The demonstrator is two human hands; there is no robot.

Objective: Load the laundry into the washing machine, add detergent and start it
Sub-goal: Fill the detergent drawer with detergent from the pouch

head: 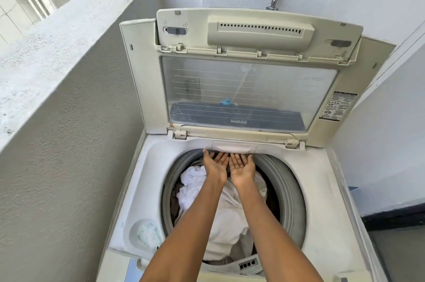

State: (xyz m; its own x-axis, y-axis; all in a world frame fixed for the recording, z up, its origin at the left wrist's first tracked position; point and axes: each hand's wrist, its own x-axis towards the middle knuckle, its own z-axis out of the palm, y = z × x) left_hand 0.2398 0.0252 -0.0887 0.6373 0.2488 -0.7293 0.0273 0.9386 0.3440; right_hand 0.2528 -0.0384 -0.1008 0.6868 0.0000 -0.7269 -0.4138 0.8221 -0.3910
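Hands: left hand [216, 165] and right hand [243, 167] were flat, palms up, side by side, holding nothing
Spot: over my washer [128, 189] drum
Laundry [226, 219]: white stuff inside

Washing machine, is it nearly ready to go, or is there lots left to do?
Partway. Done: the lid is up and white and dark laundry sits in the drum. In hand: nothing; the left hand and right hand are open, palms up, at the drum's back edge. Left: detergent is not in sight to add, the lid must close, and the machine needs starting.
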